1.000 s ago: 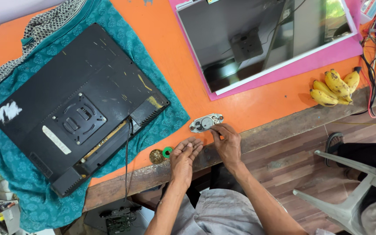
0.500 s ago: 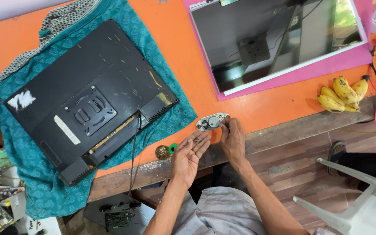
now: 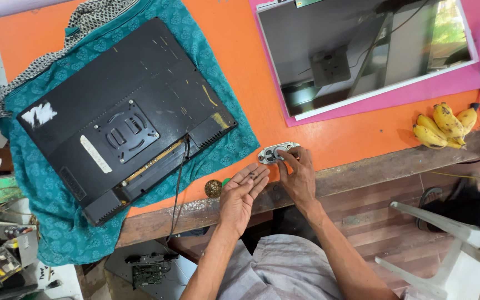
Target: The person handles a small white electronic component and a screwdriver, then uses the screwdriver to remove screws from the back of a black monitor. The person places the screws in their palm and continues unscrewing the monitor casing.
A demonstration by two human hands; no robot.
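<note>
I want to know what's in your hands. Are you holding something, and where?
The left hand lies palm up with small dark bits, perhaps screws, resting on its fingers. The right hand touches the small oval speaker with its fingertips, not gripping it.

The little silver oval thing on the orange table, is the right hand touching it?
Touching. In the head view, the right hand's fingertips rest on the rim of the silver oval part, with no gap visible between them.

The table is coloured orange. The black monitor back is laid on a teal cloth printed with a pale flower pattern. A pink sheet and yellow, brown-spotted bananas are seen.
</note>
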